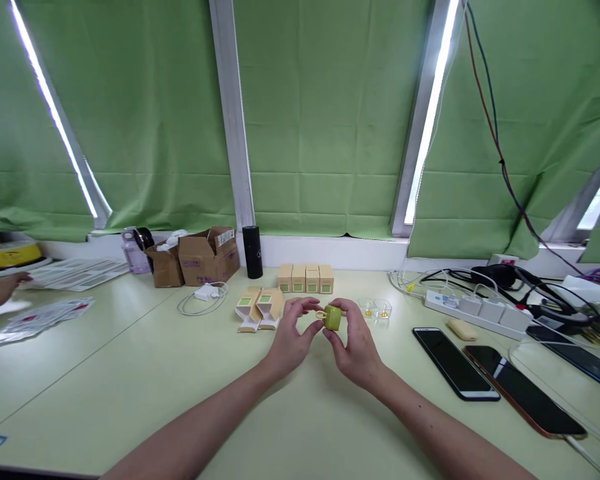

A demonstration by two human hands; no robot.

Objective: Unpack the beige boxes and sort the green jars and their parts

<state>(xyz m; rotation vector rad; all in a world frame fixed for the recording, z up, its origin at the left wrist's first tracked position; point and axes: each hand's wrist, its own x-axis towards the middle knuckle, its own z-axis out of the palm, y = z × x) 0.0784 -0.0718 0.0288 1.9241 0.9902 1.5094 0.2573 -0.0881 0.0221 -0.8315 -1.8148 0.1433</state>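
Note:
A small olive-green rounded case (333, 318) is held above the table between both hands. My right hand (355, 343) is closed around it, with thumb and fingers on its right side. The fingers of my left hand (295, 337) are closed on a pale ring-shaped loop (321, 315) at the left side of the case. Whether the loop is fixed to the case I cannot tell. Behind the hands stand several small cardboard boxes (305, 279) in a row. Two open boxes (259, 308) lie to the left, and a clear plastic tray (375, 309) with gold-coloured parts is at the right.
Phones (456, 363) lie at the right by a white power strip (477, 313) and tangled cables. A black cylinder (253, 252), brown cartons (209, 255) and a white charger (207, 292) with its cable stand left. Another person's hand (0, 293) is at the far left near papers.

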